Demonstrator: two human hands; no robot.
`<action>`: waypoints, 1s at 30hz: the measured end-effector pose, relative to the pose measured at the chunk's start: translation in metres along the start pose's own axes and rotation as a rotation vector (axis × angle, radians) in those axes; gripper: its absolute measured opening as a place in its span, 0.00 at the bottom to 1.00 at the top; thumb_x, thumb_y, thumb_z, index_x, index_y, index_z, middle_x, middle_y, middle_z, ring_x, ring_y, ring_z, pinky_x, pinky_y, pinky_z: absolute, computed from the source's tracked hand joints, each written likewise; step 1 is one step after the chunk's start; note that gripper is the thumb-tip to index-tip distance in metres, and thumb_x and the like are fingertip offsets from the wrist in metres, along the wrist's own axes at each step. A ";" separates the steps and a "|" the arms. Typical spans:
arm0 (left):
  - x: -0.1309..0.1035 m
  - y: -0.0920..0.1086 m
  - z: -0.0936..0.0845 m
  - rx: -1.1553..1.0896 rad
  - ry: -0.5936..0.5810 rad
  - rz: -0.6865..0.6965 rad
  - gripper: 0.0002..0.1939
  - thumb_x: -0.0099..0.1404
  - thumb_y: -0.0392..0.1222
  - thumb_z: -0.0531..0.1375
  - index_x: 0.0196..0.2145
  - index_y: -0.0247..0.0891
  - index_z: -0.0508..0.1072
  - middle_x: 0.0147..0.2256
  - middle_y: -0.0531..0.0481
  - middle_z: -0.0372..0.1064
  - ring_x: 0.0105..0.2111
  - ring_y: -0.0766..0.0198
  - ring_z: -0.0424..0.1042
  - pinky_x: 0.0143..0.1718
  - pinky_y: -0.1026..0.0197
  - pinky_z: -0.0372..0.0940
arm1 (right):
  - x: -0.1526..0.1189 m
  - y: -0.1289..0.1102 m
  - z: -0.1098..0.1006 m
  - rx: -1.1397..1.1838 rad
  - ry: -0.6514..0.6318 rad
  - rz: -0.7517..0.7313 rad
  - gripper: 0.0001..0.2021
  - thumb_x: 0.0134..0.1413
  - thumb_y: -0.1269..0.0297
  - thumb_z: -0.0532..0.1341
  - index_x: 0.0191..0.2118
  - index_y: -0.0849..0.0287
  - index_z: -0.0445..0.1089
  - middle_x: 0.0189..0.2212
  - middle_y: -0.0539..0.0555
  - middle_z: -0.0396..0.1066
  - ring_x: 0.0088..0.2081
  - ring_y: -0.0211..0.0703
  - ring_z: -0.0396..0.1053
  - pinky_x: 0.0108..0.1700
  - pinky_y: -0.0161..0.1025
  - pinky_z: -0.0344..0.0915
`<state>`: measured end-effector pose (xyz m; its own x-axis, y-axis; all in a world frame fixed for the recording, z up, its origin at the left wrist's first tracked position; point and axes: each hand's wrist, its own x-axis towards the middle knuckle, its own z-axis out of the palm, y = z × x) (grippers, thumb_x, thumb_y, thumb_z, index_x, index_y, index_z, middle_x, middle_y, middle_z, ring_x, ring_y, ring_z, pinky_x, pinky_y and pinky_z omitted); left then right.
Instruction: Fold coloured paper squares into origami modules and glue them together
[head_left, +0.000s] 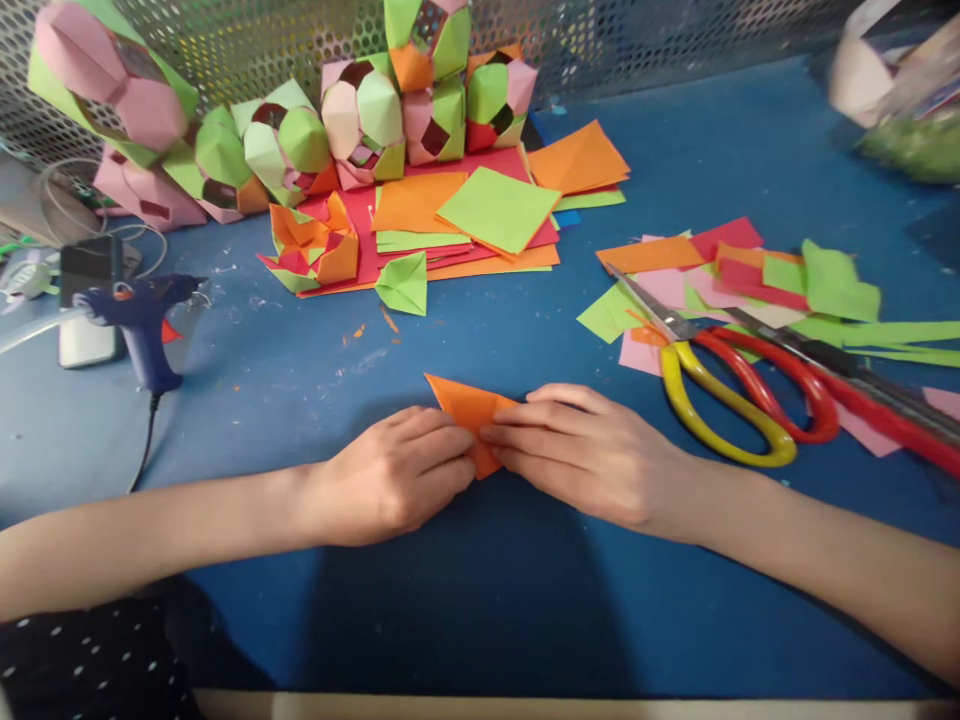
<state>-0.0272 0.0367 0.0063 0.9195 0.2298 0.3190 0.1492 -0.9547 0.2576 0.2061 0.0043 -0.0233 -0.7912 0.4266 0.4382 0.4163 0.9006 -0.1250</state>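
A small folded piece of orange paper (466,408) lies on the blue table between my hands, one pointed corner toward the upper left. My left hand (401,470) is closed, its fingertips on the paper's left side. From the right, my right hand (592,450) presses its fingers together on the paper's right part. Both hands cover some of the paper's edges. Beyond them sits a small green folded piece (405,284), beside a stack of square sheets with a green one (499,210) on top.
Scissors with yellow and red handles (694,375) lie on paper scraps (660,290) at the right. A blue glue gun (142,330) stands at the left by a phone (88,275). Folded paper shapes (285,145) line the back against a perforated panel (600,40).
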 end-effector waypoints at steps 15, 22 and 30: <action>-0.001 0.000 0.007 -0.076 -0.005 -0.103 0.07 0.64 0.34 0.54 0.32 0.31 0.71 0.34 0.42 0.71 0.37 0.62 0.69 0.40 0.58 0.67 | 0.001 -0.004 0.005 0.019 0.034 0.061 0.07 0.57 0.73 0.56 0.41 0.62 0.70 0.44 0.55 0.73 0.49 0.43 0.65 0.50 0.47 0.62; -0.001 0.001 0.008 -0.067 -0.003 -0.106 0.07 0.64 0.34 0.54 0.31 0.32 0.71 0.33 0.42 0.70 0.36 0.62 0.69 0.38 0.58 0.67 | 0.003 -0.005 0.003 0.021 0.060 0.028 0.08 0.58 0.73 0.56 0.41 0.63 0.70 0.44 0.57 0.73 0.48 0.44 0.67 0.48 0.47 0.63; -0.001 0.004 0.006 -0.150 -0.029 -0.204 0.06 0.64 0.34 0.54 0.34 0.31 0.70 0.36 0.42 0.68 0.37 0.63 0.66 0.41 0.57 0.66 | 0.004 -0.005 0.002 0.030 0.065 0.040 0.08 0.57 0.74 0.56 0.40 0.63 0.70 0.42 0.56 0.74 0.46 0.43 0.68 0.47 0.46 0.64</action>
<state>-0.0257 0.0313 0.0012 0.8864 0.4071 0.2205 0.2790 -0.8497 0.4473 0.1994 0.0015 -0.0229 -0.7429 0.4572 0.4890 0.4328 0.8853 -0.1702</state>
